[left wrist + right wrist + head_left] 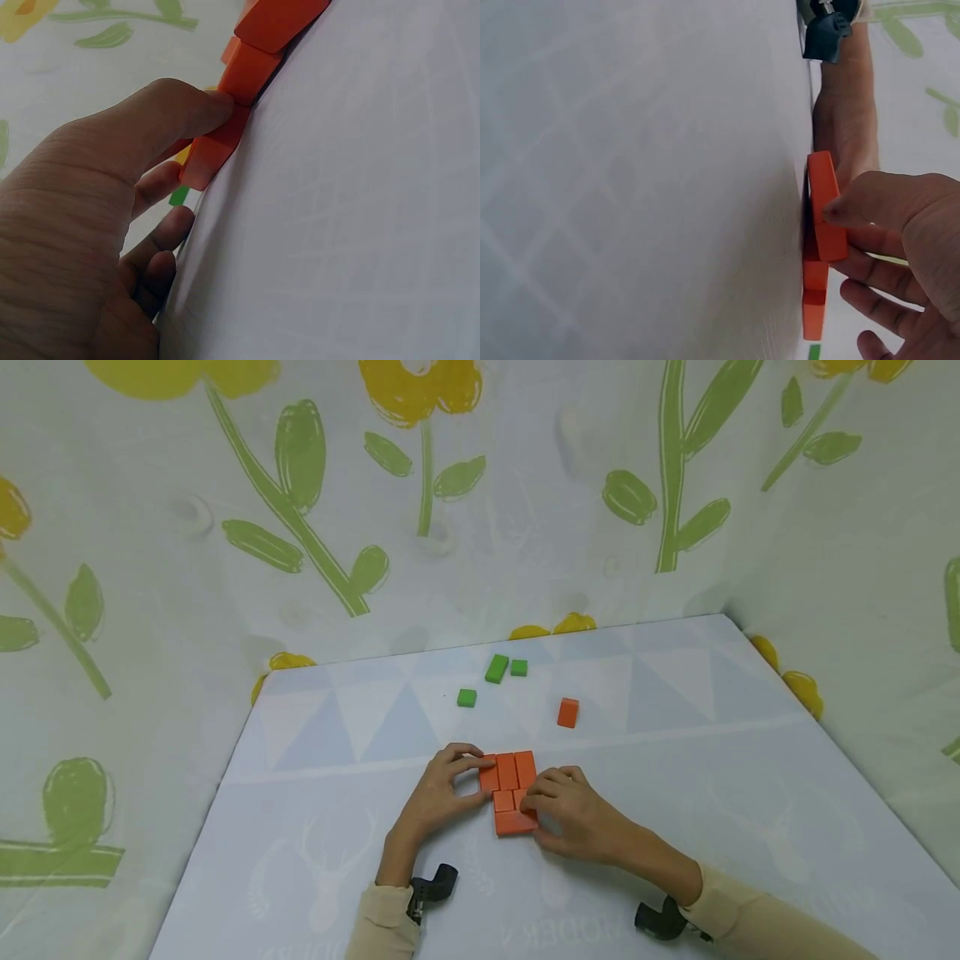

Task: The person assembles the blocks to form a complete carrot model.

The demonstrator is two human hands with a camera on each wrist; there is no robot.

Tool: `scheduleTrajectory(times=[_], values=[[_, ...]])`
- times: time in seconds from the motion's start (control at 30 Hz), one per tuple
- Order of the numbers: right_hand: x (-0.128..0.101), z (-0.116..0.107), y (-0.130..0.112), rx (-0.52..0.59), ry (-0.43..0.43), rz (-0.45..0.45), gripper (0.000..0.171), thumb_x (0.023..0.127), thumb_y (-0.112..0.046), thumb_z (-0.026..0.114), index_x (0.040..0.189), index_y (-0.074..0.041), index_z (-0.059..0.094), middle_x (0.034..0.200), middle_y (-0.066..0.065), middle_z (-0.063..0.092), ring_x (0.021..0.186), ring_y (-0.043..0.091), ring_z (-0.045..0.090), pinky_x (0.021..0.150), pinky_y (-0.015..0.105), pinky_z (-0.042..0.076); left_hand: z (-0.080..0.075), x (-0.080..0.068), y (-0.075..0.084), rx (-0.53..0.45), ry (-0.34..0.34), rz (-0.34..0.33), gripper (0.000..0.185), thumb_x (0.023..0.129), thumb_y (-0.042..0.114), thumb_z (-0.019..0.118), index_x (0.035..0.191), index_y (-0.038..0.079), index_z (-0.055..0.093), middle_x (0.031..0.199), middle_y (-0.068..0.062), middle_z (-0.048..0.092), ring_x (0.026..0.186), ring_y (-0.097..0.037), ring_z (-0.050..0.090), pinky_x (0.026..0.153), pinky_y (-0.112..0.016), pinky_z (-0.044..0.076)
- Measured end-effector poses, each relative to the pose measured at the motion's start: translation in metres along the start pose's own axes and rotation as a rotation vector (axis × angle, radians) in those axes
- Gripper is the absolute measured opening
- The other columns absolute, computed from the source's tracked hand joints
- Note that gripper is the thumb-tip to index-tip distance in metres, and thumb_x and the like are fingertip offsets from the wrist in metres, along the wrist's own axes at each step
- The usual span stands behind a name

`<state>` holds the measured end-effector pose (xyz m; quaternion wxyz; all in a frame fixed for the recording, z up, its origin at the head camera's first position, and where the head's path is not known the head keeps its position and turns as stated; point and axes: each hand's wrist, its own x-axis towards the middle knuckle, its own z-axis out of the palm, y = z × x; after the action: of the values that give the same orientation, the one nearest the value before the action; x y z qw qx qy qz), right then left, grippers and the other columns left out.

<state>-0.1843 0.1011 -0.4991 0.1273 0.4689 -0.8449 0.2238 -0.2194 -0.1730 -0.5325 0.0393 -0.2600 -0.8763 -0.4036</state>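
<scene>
Several orange blocks (507, 771) lie fitted together flat on the table, with three upright ones at the far side and a crosswise block (514, 823) nearest me. My left hand (442, 789) pinches the far-left orange block (214, 154) between thumb and index finger; the other fingers are off it in the left wrist view. On the opposite side, my right hand (577, 814) grips the near right part of the group. Its thumb presses on the long orange block (823, 184) in the right wrist view, and its fingers partly hide the small block behind.
A single orange block (567, 712) lies apart, beyond the right hand. Farther back are three green blocks: a long one (497, 668) and two small ones, one (519, 667) beside it and one (467, 697) nearer. Flower-printed cloth (510, 527) rises behind the table (300, 827).
</scene>
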Motion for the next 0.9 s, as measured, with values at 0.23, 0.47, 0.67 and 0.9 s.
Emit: scheduleTrajectory(times=[0.23,0.47,0.67,0.9], values=[[-0.001,0.001,-0.001,-0.012,-0.015,0.024,0.026,0.077,-0.018,0.083,0.1,-0.018,0.07,0.102,-0.007,0.061,0.107,0.015,0.053,0.091,0.042,0.04,0.0,-0.001,0.001,0.009,0.002,-0.018,0.042,0.083,0.028,0.082,0.123,0.024,0.071,0.13,0.007,0.053,0.121,-0.017,0.05,0.101,-0.049,0.042],[-0.001,-0.005,0.007,-0.023,-0.001,0.05,0.027,0.078,-0.02,0.083,0.101,-0.017,0.07,0.101,-0.007,0.06,0.108,0.017,0.053,0.09,0.046,0.04,-0.001,0.001,0.003,0.017,-0.014,-0.04,0.042,0.084,0.028,0.081,0.124,0.026,0.071,0.13,0.006,0.053,0.122,-0.018,0.049,0.102,-0.049,0.041],[0.009,-0.026,0.032,-0.039,0.008,0.189,0.025,0.083,-0.019,0.08,0.107,-0.014,0.072,0.105,-0.004,0.063,0.109,0.019,0.054,0.092,0.047,0.039,-0.002,0.002,0.004,0.03,-0.008,-0.041,0.041,0.084,0.027,0.08,0.124,0.026,0.072,0.13,0.006,0.053,0.119,-0.017,0.049,0.101,-0.048,0.042],[0.026,-0.046,0.084,-0.109,-0.013,0.32,0.036,0.087,-0.009,0.075,0.123,-0.006,0.068,0.126,0.01,0.064,0.12,0.032,0.051,0.092,0.056,0.036,0.002,0.0,0.002,0.02,-0.004,-0.044,0.041,0.084,0.026,0.08,0.123,0.026,0.072,0.13,0.007,0.053,0.119,-0.017,0.05,0.101,-0.048,0.042]])
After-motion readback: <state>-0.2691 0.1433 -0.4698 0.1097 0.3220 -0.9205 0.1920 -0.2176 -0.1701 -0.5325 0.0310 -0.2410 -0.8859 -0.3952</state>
